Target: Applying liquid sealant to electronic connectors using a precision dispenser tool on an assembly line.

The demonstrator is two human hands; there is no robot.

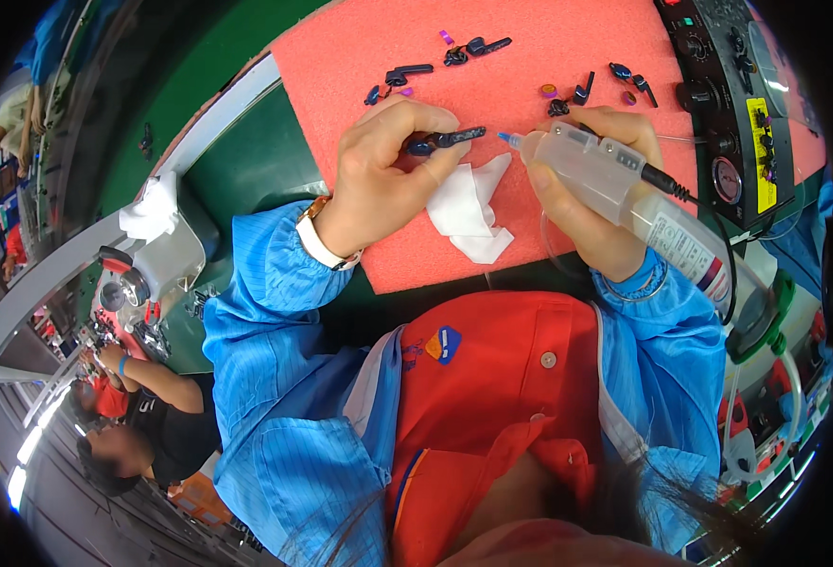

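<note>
My left hand (379,175) pinches a dark blue earbud piece (456,138) between thumb and fingers, its slim stem pointing right. My right hand (582,208) is wrapped round a translucent glue dispenser (591,156) with a long labelled barrel. The dispenser's blue tip (508,140) points left, a short gap from the stem's end. Both hands are over a pink foam mat (568,52). A crumpled white tissue (468,213) lies on the mat between and below them.
More earbud pieces (473,50) and small purple and gold bits lie along the mat's far side. At the right stands a black control box (710,94) with knobs and a gauge. A green cap (766,326) with a hose ends the barrel. Another person (166,416) sits at left.
</note>
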